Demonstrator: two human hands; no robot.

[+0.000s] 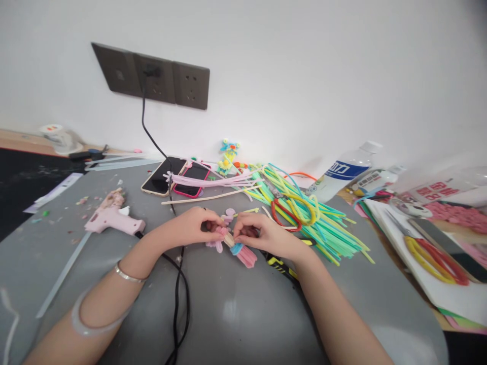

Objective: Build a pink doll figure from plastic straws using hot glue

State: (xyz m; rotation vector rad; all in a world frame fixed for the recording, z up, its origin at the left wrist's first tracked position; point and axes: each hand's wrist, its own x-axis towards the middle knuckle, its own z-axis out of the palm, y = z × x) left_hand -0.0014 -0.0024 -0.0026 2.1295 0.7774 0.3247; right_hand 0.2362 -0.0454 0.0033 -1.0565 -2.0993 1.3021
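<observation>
Between my two hands is a small pipe-cleaner figure (pixel 247 257) with pink, beige and blue parts. My left hand (pixel 203 226) pinches its pink upper part from the left. From the right, my right hand (pixel 258 232) has thumb and finger closed on it just above the blue band. The figure's pink lower end points toward me and to the right. Curled light-purple pieces stick out at its top and left side. My fingers partly hide its middle. Beneath my right wrist lies a black and yellow tool (pixel 279 264), partly covered.
A pink hot glue gun (pixel 112 215) lies at left, near a black cable (pixel 178 294) crossing the table. Two phones (pixel 162 177) lie behind my hands. Green and yellow pipe cleaners (pixel 331 230), scissors (pixel 294 213) and a bottle (pixel 342 172) are at right. More scissors (pixel 433 258) lie on papers.
</observation>
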